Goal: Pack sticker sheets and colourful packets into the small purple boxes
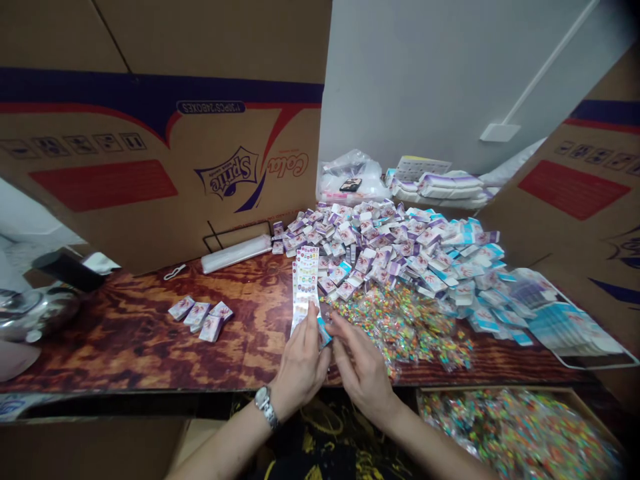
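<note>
A small blue-and-white box [324, 332] is between my hands, just above the table's front edge, mostly covered by fingers. My left hand [301, 355], with a silver watch at the wrist, is closed around its left side. My right hand [364, 370] has its fingers apart, with the fingertips at the box's right side. Strips of colourful stickers [307, 273] lie under and beyond my left fingertips. Just right of my hands are clear packets of multicoloured candy [410, 327]. Behind them spreads a large heap of small purple, blue and white boxes [370, 257].
Several small boxes [203, 317] sit apart on the wooden table [125, 340]. Big cartons [165, 167] stand at left and right [590, 200]. A clear plastic sleeve [237, 253], stacked flat boxes [570, 327] and a kettle-like metal object [37, 313] lie around. An open carton of candy packets [520, 427] is below.
</note>
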